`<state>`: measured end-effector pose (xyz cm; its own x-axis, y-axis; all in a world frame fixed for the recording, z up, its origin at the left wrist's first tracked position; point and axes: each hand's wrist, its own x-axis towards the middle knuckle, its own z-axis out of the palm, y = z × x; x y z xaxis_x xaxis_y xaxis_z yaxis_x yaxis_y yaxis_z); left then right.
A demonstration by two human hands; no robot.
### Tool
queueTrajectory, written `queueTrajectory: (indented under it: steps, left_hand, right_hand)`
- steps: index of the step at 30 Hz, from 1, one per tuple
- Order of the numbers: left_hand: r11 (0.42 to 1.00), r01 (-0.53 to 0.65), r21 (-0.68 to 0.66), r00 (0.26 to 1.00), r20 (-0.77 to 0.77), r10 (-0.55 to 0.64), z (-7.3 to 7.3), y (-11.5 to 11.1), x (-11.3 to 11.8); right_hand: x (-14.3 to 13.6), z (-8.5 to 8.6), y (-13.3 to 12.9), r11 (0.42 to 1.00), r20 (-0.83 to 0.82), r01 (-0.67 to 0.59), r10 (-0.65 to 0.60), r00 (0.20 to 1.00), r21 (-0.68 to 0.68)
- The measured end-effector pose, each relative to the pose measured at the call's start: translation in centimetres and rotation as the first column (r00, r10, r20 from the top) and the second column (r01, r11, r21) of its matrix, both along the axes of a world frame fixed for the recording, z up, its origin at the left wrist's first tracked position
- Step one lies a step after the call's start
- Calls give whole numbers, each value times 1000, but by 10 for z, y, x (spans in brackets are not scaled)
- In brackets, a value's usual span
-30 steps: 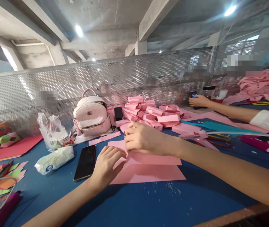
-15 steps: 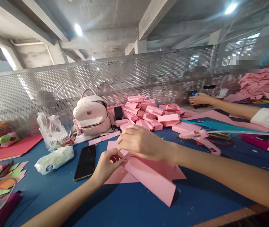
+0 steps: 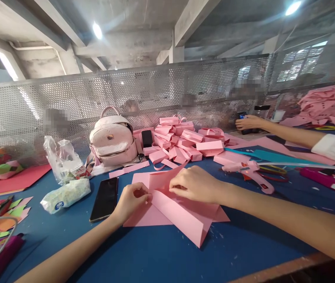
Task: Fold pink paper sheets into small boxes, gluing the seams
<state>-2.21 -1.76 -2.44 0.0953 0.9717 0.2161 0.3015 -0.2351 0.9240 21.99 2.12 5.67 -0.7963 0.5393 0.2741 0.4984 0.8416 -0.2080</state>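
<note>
A sheet of pink paper [image 3: 179,212] with folded, raised sides lies at a slant in front of me. Its left corner is pinched between the thumb and fingers of my left hand [image 3: 134,199]. My right hand [image 3: 195,184] is over the sheet's inner side, its fingers curled and the fingertips at the raised flap; the hand hides part of the fold. Beneath it, flat pink paper [image 3: 143,218] rests on the blue table [image 3: 96,251].
Behind are a heap of folded pink paper pieces [image 3: 182,137] and a pale backpack [image 3: 112,137]. A phone [image 3: 105,199] and tissue pack [image 3: 65,195] sit left, a pink glue gun [image 3: 248,173] right. Another person's hand [image 3: 249,123] reaches in at far right.
My right hand has moved right and slightly down, uncovering the raised flap of the pink paper. My left hand stays at the left corner. The paper's near end has shifted a little left.
</note>
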Motion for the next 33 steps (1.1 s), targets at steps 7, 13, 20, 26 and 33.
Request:
queueTrajectory:
  steps: [7,13,20,26,33]
  left_hand:
    - [995,59,-76,996,67,-54,-2,1,1]
    - [984,116,-135,985,143,-96,-4,3,1]
    - [972,143,-185,979,168,-112,-6,8,-1]
    - [972,113,-205,984,157,-81,-7,11,1]
    - [995,-89,-41,996,-21,88,-11,11,3]
  right_hand:
    - [-11,-35,16,920,-105,-51,11,994,-389]
    - [-27,-52,25,786,-213,-155,30,977,-599]
    - [-33,-67,36,719,-269,-233,66,961,-655]
    - [-33,-78,45,749,-303,-233,45,952,-620]
    - [-35,-85,41,643,-483,-288,-147,863,-710]
